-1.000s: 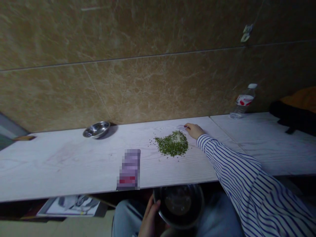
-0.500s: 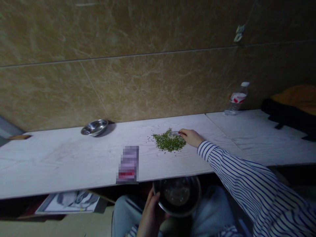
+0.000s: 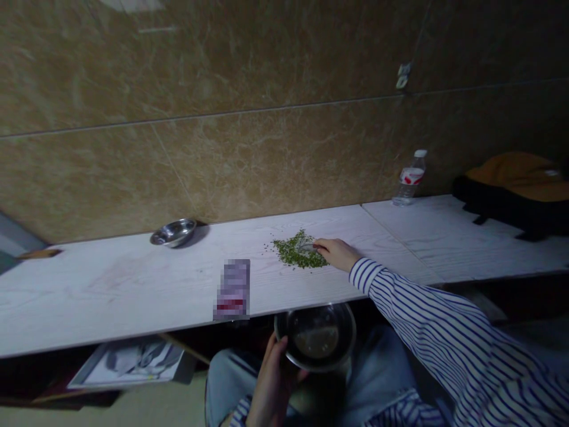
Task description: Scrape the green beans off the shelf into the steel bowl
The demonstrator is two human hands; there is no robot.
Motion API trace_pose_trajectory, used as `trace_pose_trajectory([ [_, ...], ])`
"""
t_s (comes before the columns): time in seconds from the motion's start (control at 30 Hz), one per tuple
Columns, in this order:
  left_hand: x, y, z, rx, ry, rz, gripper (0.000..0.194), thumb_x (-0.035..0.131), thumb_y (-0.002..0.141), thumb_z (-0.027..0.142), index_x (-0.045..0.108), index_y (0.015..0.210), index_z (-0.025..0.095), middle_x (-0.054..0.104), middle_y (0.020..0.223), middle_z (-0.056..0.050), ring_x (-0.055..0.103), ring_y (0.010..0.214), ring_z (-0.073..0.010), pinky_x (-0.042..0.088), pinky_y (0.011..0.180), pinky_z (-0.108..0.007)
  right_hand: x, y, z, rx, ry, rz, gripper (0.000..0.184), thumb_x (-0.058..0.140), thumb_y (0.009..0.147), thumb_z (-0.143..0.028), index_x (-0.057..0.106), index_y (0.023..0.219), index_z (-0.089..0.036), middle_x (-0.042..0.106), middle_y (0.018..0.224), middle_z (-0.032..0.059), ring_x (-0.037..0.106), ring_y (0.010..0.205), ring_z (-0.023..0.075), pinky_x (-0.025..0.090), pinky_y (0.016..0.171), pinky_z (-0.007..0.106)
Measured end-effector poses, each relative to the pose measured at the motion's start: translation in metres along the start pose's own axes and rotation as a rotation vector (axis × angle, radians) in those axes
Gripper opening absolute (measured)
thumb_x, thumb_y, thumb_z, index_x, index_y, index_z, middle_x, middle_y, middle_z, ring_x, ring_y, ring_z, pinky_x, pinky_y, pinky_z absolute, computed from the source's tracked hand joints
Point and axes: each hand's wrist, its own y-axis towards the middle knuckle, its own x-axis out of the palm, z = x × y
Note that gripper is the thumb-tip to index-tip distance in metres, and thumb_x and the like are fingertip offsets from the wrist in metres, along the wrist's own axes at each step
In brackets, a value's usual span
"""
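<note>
A loose heap of small green beans [image 3: 291, 256] lies spread on the white tabletop, with stray ones around its edges. My right hand [image 3: 338, 254] reaches in from the right, fingers pinched on what looks like a small thin spoon [image 3: 306, 247] that lies low over the heap. Its far end is hard to make out against the beans. Below the front edge of the table, my left hand [image 3: 272, 376] grips the left rim of a metal bowl [image 3: 317, 341], thumb on top. The bowl sits over my lap, partly under the tabletop.
A shallow steel bowl [image 3: 173, 233] stands at the back left by the wall. A pixelated phone-shaped thing [image 3: 233, 289] lies at the front edge. A water bottle [image 3: 409, 178] and a dark and orange bag [image 3: 518, 193] are on the right; an open drawer [image 3: 128, 362] sits below left.
My right hand has moved slightly left and down over the beans with the spoon. My left hand still holds the bowl. The whole view has shifted a little.
</note>
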Motion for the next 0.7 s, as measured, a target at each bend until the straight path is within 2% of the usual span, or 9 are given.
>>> trace_pose_trajectory([
  [0.2,-0.001,-0.004,0.003,0.027,0.001,-0.047,0.050,0.059,0.081,0.033,0.043,0.129,0.033,0.063,0.114,-0.005,0.062,0.092,-0.0204,0.050,0.070,-0.032,-0.003,-0.014,-0.001,0.000,0.006,0.015,0.029,0.048,0.086,-0.022,0.065,0.109,-0.028,0.071,0.103,-0.0003,0.064,0.093,0.0167,0.045,0.080,0.025],
  [0.3,0.001,-0.007,0.003,0.043,0.002,-0.030,0.049,0.060,0.080,0.033,0.045,0.127,0.032,0.064,0.111,-0.005,0.063,0.086,-0.0193,0.050,0.068,-0.031,-0.010,-0.017,0.005,0.023,0.001,0.039,0.029,0.047,0.087,-0.023,0.065,0.109,-0.027,0.071,0.103,0.0001,0.064,0.092,0.0164,0.045,0.079,0.025],
  [0.5,0.000,-0.004,-0.002,0.027,-0.014,-0.014,0.053,0.061,0.078,0.033,0.043,0.128,0.032,0.065,0.110,-0.004,0.064,0.085,-0.0200,0.049,0.065,-0.030,-0.024,-0.016,0.034,0.146,-0.066,0.105,0.028,0.046,0.087,-0.026,0.064,0.108,-0.025,0.071,0.102,0.0022,0.064,0.090,0.0177,0.045,0.077,0.027],
  [0.7,0.000,0.005,-0.006,0.013,0.002,0.009,0.058,0.060,0.079,0.033,0.040,0.133,0.033,0.059,0.123,-0.007,0.063,0.091,-0.0213,0.050,0.065,-0.030,-0.028,-0.017,0.062,0.292,-0.158,0.143,0.030,0.044,0.088,-0.025,0.063,0.111,-0.022,0.071,0.102,0.0063,0.065,0.091,0.0205,0.045,0.077,0.029],
])
